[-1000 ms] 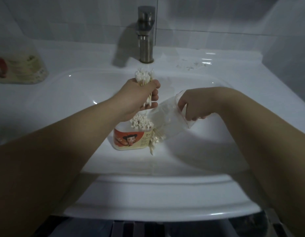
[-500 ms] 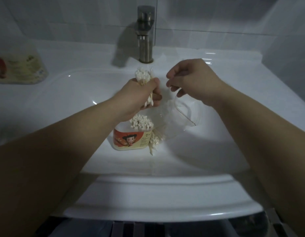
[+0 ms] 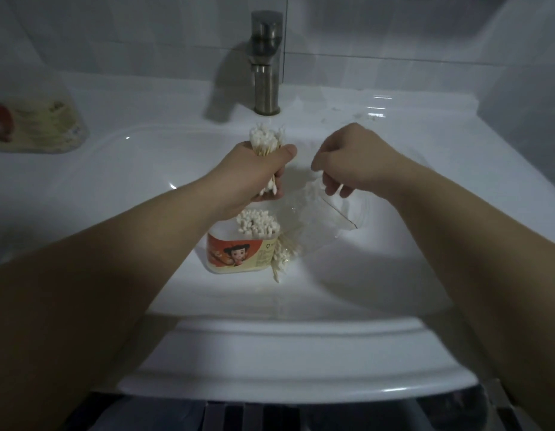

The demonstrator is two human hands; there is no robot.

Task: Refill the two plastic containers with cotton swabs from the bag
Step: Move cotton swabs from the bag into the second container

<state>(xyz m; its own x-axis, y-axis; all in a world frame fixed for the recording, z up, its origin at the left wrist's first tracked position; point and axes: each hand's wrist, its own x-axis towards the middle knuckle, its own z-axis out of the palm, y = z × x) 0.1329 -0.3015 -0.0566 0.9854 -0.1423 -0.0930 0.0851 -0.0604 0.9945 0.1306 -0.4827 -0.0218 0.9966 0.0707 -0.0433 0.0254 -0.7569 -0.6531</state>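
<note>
My left hand (image 3: 257,178) grips an upright bundle of cotton swabs (image 3: 267,140) over the sink basin. Just below it stands a plastic container (image 3: 239,255) with an orange cartoon label, packed with swabs (image 3: 257,226). A clear plastic bag (image 3: 327,219) lies to its right in the basin, with loose swabs (image 3: 284,255) at its lower end. My right hand (image 3: 347,160) hovers above the bag with curled fingers and seems to pinch a single swab (image 3: 340,189).
A metal faucet (image 3: 265,63) rises behind the hands. The white sink (image 3: 270,362) has a wide front rim. On the counter at far left sits a translucent labelled package (image 3: 36,126), blurred.
My right hand let go of the bag, rose to the bundle in my left hand, then dropped slightly to the right over the bag. The left hand stayed put.
</note>
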